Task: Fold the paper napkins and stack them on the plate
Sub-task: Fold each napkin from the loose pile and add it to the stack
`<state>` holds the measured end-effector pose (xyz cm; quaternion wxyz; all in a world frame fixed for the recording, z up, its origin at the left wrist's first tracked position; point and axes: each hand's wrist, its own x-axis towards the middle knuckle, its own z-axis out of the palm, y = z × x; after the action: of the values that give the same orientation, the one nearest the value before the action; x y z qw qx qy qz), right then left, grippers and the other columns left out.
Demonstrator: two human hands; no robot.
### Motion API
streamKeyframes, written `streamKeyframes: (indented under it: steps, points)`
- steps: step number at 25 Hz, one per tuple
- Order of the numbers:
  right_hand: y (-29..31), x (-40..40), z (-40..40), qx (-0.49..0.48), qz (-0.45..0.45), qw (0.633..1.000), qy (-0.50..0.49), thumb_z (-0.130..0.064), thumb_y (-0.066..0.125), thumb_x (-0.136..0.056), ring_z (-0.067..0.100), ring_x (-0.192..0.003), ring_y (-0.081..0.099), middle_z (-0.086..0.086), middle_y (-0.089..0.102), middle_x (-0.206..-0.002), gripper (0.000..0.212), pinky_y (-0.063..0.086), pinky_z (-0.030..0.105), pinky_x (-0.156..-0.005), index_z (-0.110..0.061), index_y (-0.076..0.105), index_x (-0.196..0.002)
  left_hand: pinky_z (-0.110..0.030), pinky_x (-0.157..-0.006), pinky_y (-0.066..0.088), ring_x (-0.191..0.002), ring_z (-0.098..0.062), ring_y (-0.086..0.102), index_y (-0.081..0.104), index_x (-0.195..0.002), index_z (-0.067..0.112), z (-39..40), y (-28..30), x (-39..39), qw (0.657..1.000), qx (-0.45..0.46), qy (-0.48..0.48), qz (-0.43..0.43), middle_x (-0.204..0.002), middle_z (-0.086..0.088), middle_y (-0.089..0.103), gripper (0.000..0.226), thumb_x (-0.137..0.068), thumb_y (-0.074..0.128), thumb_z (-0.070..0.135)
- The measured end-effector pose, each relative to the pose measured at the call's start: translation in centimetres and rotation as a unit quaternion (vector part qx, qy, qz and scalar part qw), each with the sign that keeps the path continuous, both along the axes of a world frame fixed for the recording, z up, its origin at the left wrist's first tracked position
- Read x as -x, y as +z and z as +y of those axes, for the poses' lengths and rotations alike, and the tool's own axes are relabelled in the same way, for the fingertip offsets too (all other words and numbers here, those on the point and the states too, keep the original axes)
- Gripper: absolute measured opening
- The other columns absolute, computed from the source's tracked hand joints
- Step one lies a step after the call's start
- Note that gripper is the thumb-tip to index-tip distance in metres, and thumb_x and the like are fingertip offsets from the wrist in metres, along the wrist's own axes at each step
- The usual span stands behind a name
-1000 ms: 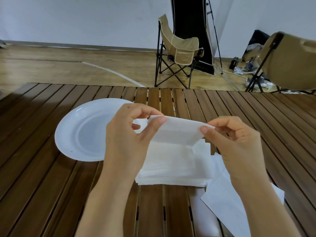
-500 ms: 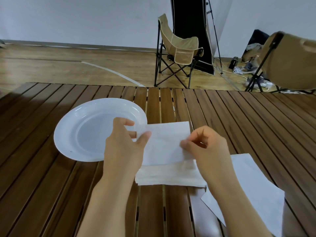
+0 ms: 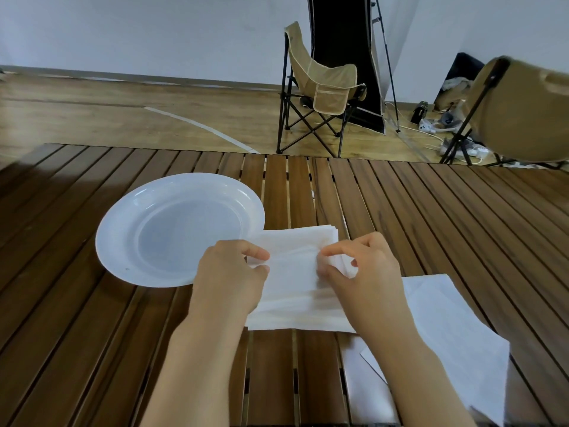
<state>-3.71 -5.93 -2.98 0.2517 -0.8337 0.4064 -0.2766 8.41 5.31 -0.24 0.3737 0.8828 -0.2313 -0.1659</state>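
Both hands pinch one folded paper napkin [image 3: 295,266] over the napkin stack [image 3: 295,315] on the slatted worktop [image 3: 431,211]: left hand [image 3: 231,272] at its left edge, right hand [image 3: 363,269] at its right. White plate [image 3: 172,235] just left, bare.

1. Plate [image 3: 123,241]: one, white.
2. Napkin stack [image 3: 295,315]: one; sheet count cannot be determined.
3. Loose paper sheet [image 3: 455,328]: one.
4. Hands: two, left hand [image 3: 229,278] and right hand [image 3: 366,272].
5. Folding chairs: two, far chair [image 3: 323,87] and near chair [image 3: 523,109].
6. Worktop [image 3: 431,211]: one, slatted wood.
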Motion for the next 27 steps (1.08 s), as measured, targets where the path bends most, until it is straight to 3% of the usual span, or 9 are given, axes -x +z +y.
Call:
streamKeyframes:
  steps: [3, 5, 8, 11, 13, 16, 20, 24, 27]
  points:
    - [0.8, 0.8, -0.4, 0.013, -0.031, 0.999, 0.006, -0.015, 0.067, -0.084, 0.006, -0.088, 0.05, -0.011, 0.048, -0.096, 0.012, 0.034, 0.005, -0.065, -0.026, 0.073, -0.083, -0.02, -0.079, 0.035, -0.095, -0.004, 0.042, 0.067, -0.098, 0.034, 0.0, 0.5, 0.1, 1.0, 0.021, 0.001, -0.008, -0.108, 0.012, 0.048, 0.015, -0.092, 0.059, 0.024]
    - [1.3, 2.1, -1.5, 0.024, 0.002, 1.0, -0.018, -0.01, 0.065, -0.086, 0.004, -0.082, 0.05, -0.009, 0.053, -0.095, 0.016, 0.032, 0.004, -0.064, -0.025, 0.071, -0.089, -0.02, -0.082, 0.036, -0.096, -0.005, 0.042, 0.068, -0.095, 0.035, 0.0, 0.8, 0.2, 0.998, 0.038, 0.015, -0.042, -0.114, 0.011, 0.051, 0.015, -0.092, 0.058, 0.024]
    - [1.6, 4.1, -3.2, -0.041, 0.126, 0.99, -0.053, -0.007, 0.063, -0.088, 0.01, -0.08, 0.055, 0.002, 0.062, -0.103, 0.017, 0.039, 0.011, -0.063, -0.023, 0.064, -0.094, -0.019, -0.085, 0.035, -0.096, -0.004, 0.042, 0.068, -0.091, 0.035, -0.2, 1.2, 0.5, 0.995, 0.062, 0.036, -0.069, -0.116, 0.011, 0.054, 0.017, -0.092, 0.058, 0.022]
    - [0.4, 4.4, -3.8, -0.128, 0.325, 0.934, -0.069, -0.009, 0.063, -0.088, 0.021, -0.095, 0.057, 0.005, 0.061, -0.11, 0.021, 0.049, 0.027, -0.084, -0.021, 0.057, -0.105, -0.017, -0.084, 0.033, -0.095, -0.003, 0.043, 0.067, -0.092, 0.035, -0.6, 1.3, 1.0, 0.995, 0.059, 0.025, -0.07, -0.114, 0.011, 0.056, 0.017, -0.092, 0.057, 0.022]
    - [-0.9, 4.6, -4.1, -0.129, 0.394, 0.907, -0.074, -0.011, 0.064, -0.088, 0.021, -0.098, 0.058, 0.005, 0.06, -0.111, 0.029, 0.05, 0.03, -0.093, -0.019, 0.057, -0.115, -0.016, -0.085, 0.032, -0.095, -0.003, 0.043, 0.067, -0.097, 0.034, -0.8, 1.4, 1.5, 0.996, 0.054, 0.017, -0.069, -0.116, 0.011, 0.056, 0.015, -0.093, 0.056, 0.023]
    - [-2.5, 5.1, -4.9, -0.127, 0.415, 0.899, -0.063, -0.013, 0.068, -0.084, 0.02, -0.098, 0.057, 0.003, 0.058, -0.111, 0.035, 0.05, 0.032, -0.094, -0.02, 0.054, -0.115, -0.015, -0.084, 0.031, -0.094, -0.003, 0.043, 0.066, -0.099, 0.033, -0.8, 1.5, 1.8, 0.996, 0.055, 0.017, -0.066, -0.117, 0.011, 0.056, 0.015, -0.093, 0.056, 0.024]
    - [-3.9, 5.2, -5.7, -0.085, 0.435, 0.894, -0.066, -0.017, 0.071, -0.08, 0.016, -0.088, 0.054, -0.003, 0.053, -0.098, 0.025, 0.049, 0.025, -0.081, -0.027, 0.058, -0.1, -0.015, -0.084, 0.031, -0.094, -0.004, 0.044, 0.065, -0.1, 0.033, -0.7, 1.6, 1.7, 0.997, 0.047, 0.02, -0.06, -0.119, 0.01, 0.056, 0.014, -0.093, 0.056, 0.025]
    - [-4.8, 4.7, -6.5, -0.107, 0.48, 0.867, -0.077, -0.024, 0.072, -0.08, 0.013, -0.079, 0.054, -0.004, 0.052, -0.082, 0.015, 0.042, 0.025, -0.074, -0.025, 0.058, -0.087, -0.016, -0.085, 0.03, -0.095, -0.004, 0.044, 0.064, -0.1, 0.034, -0.6, 1.7, 1.6, 0.997, 0.048, 0.022, -0.05, -0.119, 0.011, 0.055, 0.014, -0.093, 0.056, 0.025]
    - [-5.0, 4.6, -6.9, -0.124, 0.465, 0.873, -0.087, -0.024, 0.071, -0.08, 0.016, -0.085, 0.056, -0.002, 0.057, -0.09, 0.019, 0.048, 0.028, -0.081, -0.024, 0.061, -0.096, -0.016, -0.085, 0.03, -0.095, -0.004, 0.044, 0.064, -0.101, 0.033, -0.6, 1.8, 1.5, 0.998, 0.049, 0.021, -0.045, -0.116, 0.012, 0.053, 0.014, -0.093, 0.056, 0.025]
